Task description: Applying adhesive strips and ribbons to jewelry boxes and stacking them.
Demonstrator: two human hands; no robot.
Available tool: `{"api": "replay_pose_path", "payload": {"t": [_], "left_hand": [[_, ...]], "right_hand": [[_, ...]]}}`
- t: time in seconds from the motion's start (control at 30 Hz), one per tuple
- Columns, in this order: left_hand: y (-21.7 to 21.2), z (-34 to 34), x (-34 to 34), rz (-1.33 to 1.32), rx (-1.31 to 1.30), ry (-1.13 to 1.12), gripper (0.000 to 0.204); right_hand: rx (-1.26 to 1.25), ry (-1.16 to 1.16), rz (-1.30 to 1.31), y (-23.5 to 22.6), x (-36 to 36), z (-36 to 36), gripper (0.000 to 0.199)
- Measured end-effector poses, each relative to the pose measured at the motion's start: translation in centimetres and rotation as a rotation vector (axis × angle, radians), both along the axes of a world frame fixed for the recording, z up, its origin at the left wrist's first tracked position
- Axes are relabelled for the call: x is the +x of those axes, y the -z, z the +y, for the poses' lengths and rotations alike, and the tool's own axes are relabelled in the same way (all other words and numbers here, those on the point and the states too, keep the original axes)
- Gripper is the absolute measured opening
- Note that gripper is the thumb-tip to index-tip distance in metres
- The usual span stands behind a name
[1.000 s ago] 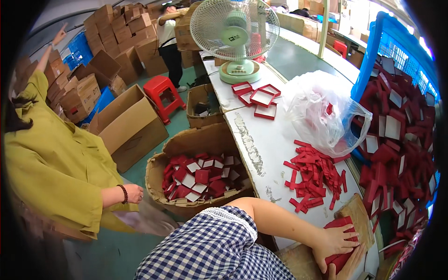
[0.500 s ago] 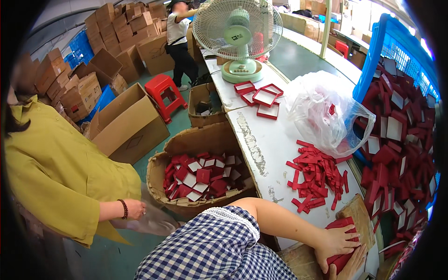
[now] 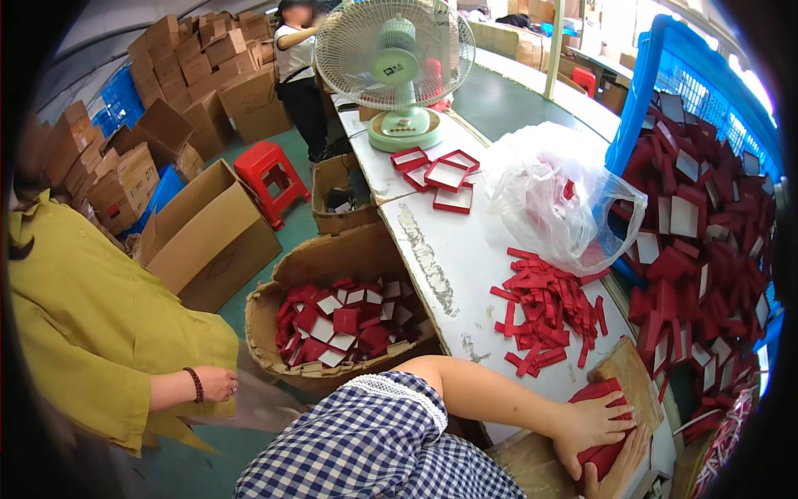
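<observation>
A red paper-covered piece [image 3: 605,388], perhaps a box or its wrap, lies on a worn wooden board [image 3: 633,371] at the lower right. My left hand [image 3: 592,428] rests flat over it, fingers stretched out and apart. Close against its near right side is my right hand [image 3: 622,467], the fingers extended and the palm partly cut off by the lower edge. Much of the red piece is hidden under both hands. Beyond them, a loose pile of narrow red strips [image 3: 549,308] is spread on the white table [image 3: 424,279].
A blue crate [image 3: 640,108] of red boxes stands at right, beside a clear plastic bag [image 3: 540,183]. Red box frames [image 3: 449,175] lie near a green fan [image 3: 406,129]. A carton [image 3: 258,320] of boxes borders the table; a person in yellow [image 3: 116,324] stands left.
The surroundings have shifted slightly leftward in view. My hands stay on the red piece, nearly in place. The person in yellow has lowered the arm a little.
</observation>
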State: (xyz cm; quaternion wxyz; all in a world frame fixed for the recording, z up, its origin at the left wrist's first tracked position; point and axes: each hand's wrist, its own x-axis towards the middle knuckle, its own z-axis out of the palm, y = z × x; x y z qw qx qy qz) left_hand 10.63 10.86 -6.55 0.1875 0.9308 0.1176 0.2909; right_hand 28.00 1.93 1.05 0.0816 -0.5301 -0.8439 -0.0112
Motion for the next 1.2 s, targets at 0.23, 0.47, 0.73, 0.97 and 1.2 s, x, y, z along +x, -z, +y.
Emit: {"api": "replay_pose_path", "payload": {"t": [0.23,0.47,0.73,0.97,1.2], "left_hand": [[-0.2,-0.3,-0.1,0.016,0.001,-0.034,0.108],[-1.3,-0.4,-0.7,0.057,-0.032,-0.005,0.104],[-1.3,-0.4,-0.8,0.076,-0.006,-0.015,0.108],[-1.7,-0.4,-1.0,0.112,-0.028,-0.009,0.108],[-1.8,-0.4,-1.1,0.116,-0.029,-0.019,0.108]], "right_hand": [[0.005,0.003,0.046,0.4,0.2,-0.1,0.088],[-0.049,0.014,0.054,0.5,0.4,-0.1,0.089],[-0.082,0.026,0.072,0.5,0.4,-0.1,0.091],[-0.076,0.010,0.094,0.8,0.7,0.0,0.091],[-0.049,0.005,0.099,1.1,0.8,0.0,0.092]]}}
